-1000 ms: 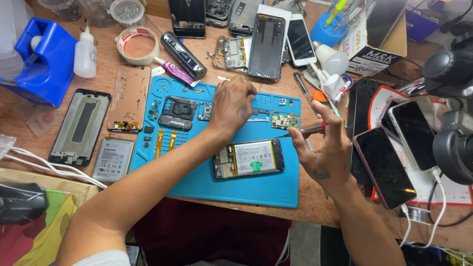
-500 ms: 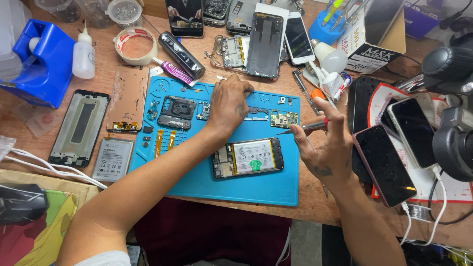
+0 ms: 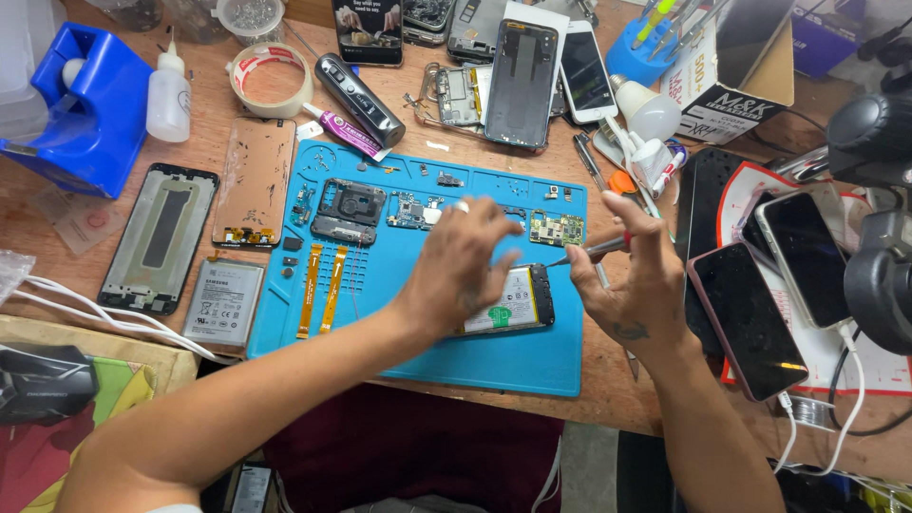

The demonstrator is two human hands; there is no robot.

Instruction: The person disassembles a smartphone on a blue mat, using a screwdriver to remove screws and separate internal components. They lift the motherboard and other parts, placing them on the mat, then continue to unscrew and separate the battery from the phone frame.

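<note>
On the blue mat (image 3: 418,332), our left hand (image 3: 463,269) presses down on the opened phone (image 3: 521,302), fingers spread flat over it. Our right hand (image 3: 635,278) pinches a screwdriver (image 3: 591,252), fingers closed, its tip at the phone's top edge, beside a small circuit board (image 3: 556,228).

an opened phone (image 3: 513,302) lies on the work mat (image 3: 418,356), near its right edge, with the left hand (image 3: 463,271) over it and the right hand (image 3: 635,275) just right of it. two flex cables (image 3: 321,290) lie on the mat's left part (a camera module (image 3: 348,211) behind them). left of the mat lie a battery (image 3: 224,302) and a phone frame (image 3: 160,237).
</note>
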